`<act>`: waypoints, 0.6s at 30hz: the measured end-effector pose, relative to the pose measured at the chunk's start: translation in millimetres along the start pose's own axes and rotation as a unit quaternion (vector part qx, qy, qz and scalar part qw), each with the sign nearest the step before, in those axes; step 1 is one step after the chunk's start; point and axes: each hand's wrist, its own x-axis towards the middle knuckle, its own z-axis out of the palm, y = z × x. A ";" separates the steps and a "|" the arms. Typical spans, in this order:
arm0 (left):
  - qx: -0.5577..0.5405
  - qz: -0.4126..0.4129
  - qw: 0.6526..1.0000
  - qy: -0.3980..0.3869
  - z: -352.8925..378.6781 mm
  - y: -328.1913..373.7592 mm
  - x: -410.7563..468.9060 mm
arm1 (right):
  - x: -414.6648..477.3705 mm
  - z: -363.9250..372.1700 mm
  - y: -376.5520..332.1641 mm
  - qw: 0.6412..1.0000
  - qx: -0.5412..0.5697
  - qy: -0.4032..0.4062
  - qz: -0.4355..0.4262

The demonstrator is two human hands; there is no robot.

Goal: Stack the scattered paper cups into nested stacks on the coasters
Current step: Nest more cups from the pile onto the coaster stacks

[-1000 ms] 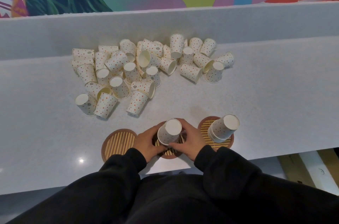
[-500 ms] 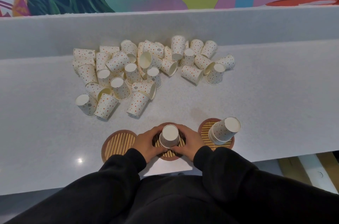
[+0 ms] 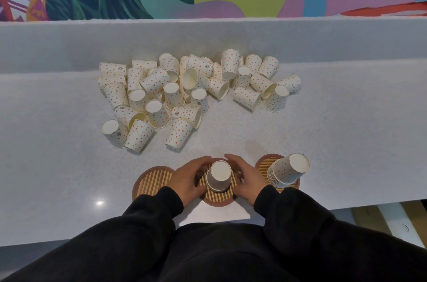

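An upside-down dotted paper cup point(image 3: 219, 176) stands on the middle coaster point(image 3: 220, 198). My left hand point(image 3: 190, 177) and my right hand point(image 3: 246, 180) flank it with loosely curved fingers, and a strip of coaster shows between each hand and the cup. The right coaster point(image 3: 265, 163) carries a nested stack of cups point(image 3: 286, 172), bottoms up and leaning right. The left coaster point(image 3: 151, 181) is bare. A scattered pile of dotted cups point(image 3: 191, 94) lies farther back on the counter, some on their sides, some inverted.
The grey counter point(image 3: 346, 143) has a raised ledge point(image 3: 323, 36) behind the pile and a colourful mural above it. The counter's near edge runs just below the coasters. My black sleeves point(image 3: 208, 247) fill the bottom of the view.
The cup held tilted above the middle coaster has come down to stand on it. Both hands have eased off its sides.
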 end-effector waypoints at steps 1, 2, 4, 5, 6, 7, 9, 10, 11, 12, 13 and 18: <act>0.006 -0.007 1.000 0.025 -8.7 0.1 0.1 | 0.6 -3.3 -2.5 1.000 0.005 0.021 0.000; 0.006 -0.017 0.998 0.058 -18.5 -0.8 1.1 | 2.2 -7.0 -5.8 0.999 0.022 0.048 0.001; 0.007 -0.035 0.990 0.136 -40.0 -7.2 7.1 | 8.2 -16.0 -18.5 0.993 0.070 0.098 0.002; 0.012 -0.039 0.984 0.173 -49.8 -11.1 12.1 | 12.2 -21.6 -28.4 0.989 0.087 0.117 -0.005; 0.015 -0.042 0.978 0.203 -58.3 -16.0 17.6 | 17.3 -26.8 -40.1 0.987 0.091 0.128 -0.017; 0.020 -0.049 0.974 0.222 -66.0 -20.0 23.0 | 23.0 -31.6 -54.4 0.987 0.091 0.130 -0.032; 0.025 -0.079 0.969 0.231 -75.2 -25.8 35.3 | 37.3 -41.0 -84.6 0.987 0.082 0.125 -0.058; 0.024 -0.100 0.969 0.224 -76.7 -27.3 41.3 | 46.6 -44.9 -97.8 0.987 0.061 0.126 -0.074; 0.023 -0.123 0.969 0.214 -77.1 -27.4 46.8 | 58.2 -48.0 -110.3 0.988 0.028 0.122 -0.090; 0.023 -0.142 0.968 0.205 -75.8 -28.8 51.3 | 71.7 -49.5 -120.5 0.988 -0.013 0.112 -0.104; 0.021 -0.156 0.968 0.196 -73.6 -29.7 54.4 | 86.4 -50.2 -130.1 0.987 -0.060 0.096 -0.112; -0.027 -0.179 0.966 0.184 -58.0 -33.5 53.9 | 156.9 -35.1 -151.6 0.960 -0.257 0.004 -0.109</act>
